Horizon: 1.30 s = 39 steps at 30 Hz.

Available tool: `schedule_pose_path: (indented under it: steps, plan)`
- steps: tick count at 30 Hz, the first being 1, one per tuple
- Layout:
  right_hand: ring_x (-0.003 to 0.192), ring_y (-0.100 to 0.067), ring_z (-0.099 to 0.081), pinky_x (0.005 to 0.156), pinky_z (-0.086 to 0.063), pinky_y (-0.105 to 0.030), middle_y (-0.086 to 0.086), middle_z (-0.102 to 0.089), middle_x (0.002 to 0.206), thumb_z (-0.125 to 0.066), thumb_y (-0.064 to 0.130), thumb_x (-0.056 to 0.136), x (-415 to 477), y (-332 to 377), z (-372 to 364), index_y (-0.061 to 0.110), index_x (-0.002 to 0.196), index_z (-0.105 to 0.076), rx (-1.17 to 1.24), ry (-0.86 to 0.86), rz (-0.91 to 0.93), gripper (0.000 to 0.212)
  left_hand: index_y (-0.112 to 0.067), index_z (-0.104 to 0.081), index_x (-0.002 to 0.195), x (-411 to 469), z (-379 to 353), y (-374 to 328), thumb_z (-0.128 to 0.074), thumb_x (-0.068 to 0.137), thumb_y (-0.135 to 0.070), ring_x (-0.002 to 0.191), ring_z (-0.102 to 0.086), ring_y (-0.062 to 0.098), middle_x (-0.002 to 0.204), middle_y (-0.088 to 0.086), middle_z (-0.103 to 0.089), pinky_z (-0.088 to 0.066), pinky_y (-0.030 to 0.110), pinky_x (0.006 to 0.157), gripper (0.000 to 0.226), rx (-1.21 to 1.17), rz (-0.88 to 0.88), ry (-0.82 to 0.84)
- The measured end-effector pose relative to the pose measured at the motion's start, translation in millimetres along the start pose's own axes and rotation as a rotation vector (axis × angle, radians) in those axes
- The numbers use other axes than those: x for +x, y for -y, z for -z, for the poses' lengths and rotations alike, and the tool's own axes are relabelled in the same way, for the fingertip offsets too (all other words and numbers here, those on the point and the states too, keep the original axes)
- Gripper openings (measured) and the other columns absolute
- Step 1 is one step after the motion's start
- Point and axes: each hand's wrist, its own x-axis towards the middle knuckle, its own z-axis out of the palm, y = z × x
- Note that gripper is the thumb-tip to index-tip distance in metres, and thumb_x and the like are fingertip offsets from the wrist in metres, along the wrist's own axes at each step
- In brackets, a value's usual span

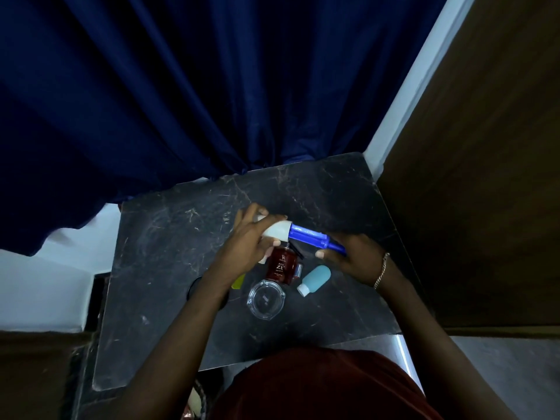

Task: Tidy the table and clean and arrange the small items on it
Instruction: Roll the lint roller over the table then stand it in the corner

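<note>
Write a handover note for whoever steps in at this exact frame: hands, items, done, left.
Left hand: wrapped around the white end of the blue and white bottle, held level above the table.
Right hand: gripping the bottle's blue end.
On the table below: red perfume bottle, clear glass ashtray, teal bottle lying on its side, a yellow item partly hidden by the left forearm.
Done: nothing looks arranged yet; items sit clustered.
Left: set the held bottle down, stand the teal bottle up, clean and arrange the rest.
</note>
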Motion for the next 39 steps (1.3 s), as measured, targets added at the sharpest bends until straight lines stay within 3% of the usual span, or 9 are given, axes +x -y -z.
schedule_pose_path:
  steps: [5, 9, 14, 18, 22, 29, 39]
  plan:
    - [0.091, -0.011, -0.07, 0.081, -0.058, -0.03, 0.005, -0.074, 0.105, -0.051, 0.072, 0.084, 6.2, 3.0, -1.2, 0.033, 0.127, -0.061, 0.015, 0.031, -0.02, 0.06, -0.031, -0.063, 0.142, -5.8, 4.2, 2.0, -0.076, 0.09, -0.015, 0.128, -0.039, 0.026, 0.135, 0.003, -0.046, -0.034, 0.031, 0.108, 0.056, -0.011, 0.042, 0.012]
    - [0.091, -0.015, -0.07, 0.086, -0.058, -0.035, 0.003, -0.074, 0.1, -0.051, 0.076, 0.078, 8.6, 5.9, -1.2, 0.025, 0.115, -0.066, 0.076, 0.105, -0.081, 0.065, -0.032, -0.062, 0.142, -6.9, 4.4, 5.1, -0.076, 0.091, -0.016, 0.13, -0.038, 0.024, 0.136, 0.002, -0.045, -0.035, 0.031, 0.108, 0.056, -0.002, 0.063, 0.028]
    - [0.084, -0.016, -0.067, 0.083, -0.055, -0.031, 0.006, -0.069, 0.087, -0.066, 0.057, 0.085, 9.2, 8.4, -1.7, 0.022, 0.103, -0.069, 0.098, 0.148, -0.099, 0.04, -0.031, -0.063, 0.143, -7.3, 5.5, 8.0, -0.076, 0.09, -0.016, 0.13, -0.038, 0.022, 0.134, 0.002, -0.047, -0.033, 0.029, 0.106, 0.056, 0.004, 0.06, 0.061]
    - [0.084, -0.018, -0.067, 0.082, -0.052, -0.029, -0.003, -0.072, 0.092, -0.068, 0.052, 0.088, 12.9, 16.5, -5.7, 0.017, 0.107, -0.07, 0.098, 0.166, -0.089, 0.04, -0.034, -0.063, 0.141, -5.6, 3.3, 2.6, -0.077, 0.089, -0.017, 0.125, -0.037, 0.017, 0.132, 0.0, -0.047, -0.036, 0.031, 0.104, 0.056, 0.004, 0.026, 0.095]
    - [0.076, -0.02, -0.057, 0.072, -0.041, -0.025, -0.008, -0.067, 0.088, -0.068, 0.05, 0.089, 22.9, 27.5, -16.0, 0.008, 0.097, -0.066, 0.061, 0.195, -0.138, 0.043, -0.034, -0.062, 0.14, -5.5, -15.6, -17.2, -0.078, 0.087, -0.016, 0.122, -0.039, 0.021, 0.128, -0.002, -0.047, -0.038, 0.032, 0.1, 0.058, 0.039, -0.062, 0.127]
    - [0.082, -0.027, -0.067, 0.079, -0.054, -0.035, -0.009, -0.071, 0.088, -0.07, 0.05, 0.087, 21.2, 23.9, -12.5, 0.008, 0.096, -0.068, 0.12, 0.2, -0.135, 0.043, -0.036, -0.063, 0.138, 0.1, -16.6, -24.9, -0.077, 0.087, -0.017, 0.124, -0.04, 0.02, 0.129, -0.004, -0.045, -0.047, 0.038, 0.103, 0.056, 0.032, -0.063, 0.142]
    - [0.079, -0.027, -0.069, 0.079, -0.057, -0.042, -0.011, -0.071, 0.083, -0.071, 0.052, 0.085, 24.5, 20.9, -6.7, 0.005, 0.095, -0.069, 0.163, 0.158, -0.109, 0.048, -0.03, -0.066, 0.136, 7.1, -14.4, -35.6, -0.077, 0.087, -0.016, 0.122, -0.043, 0.023, 0.128, 0.0, -0.049, -0.048, 0.042, 0.102, 0.052, 0.027, -0.082, 0.118]
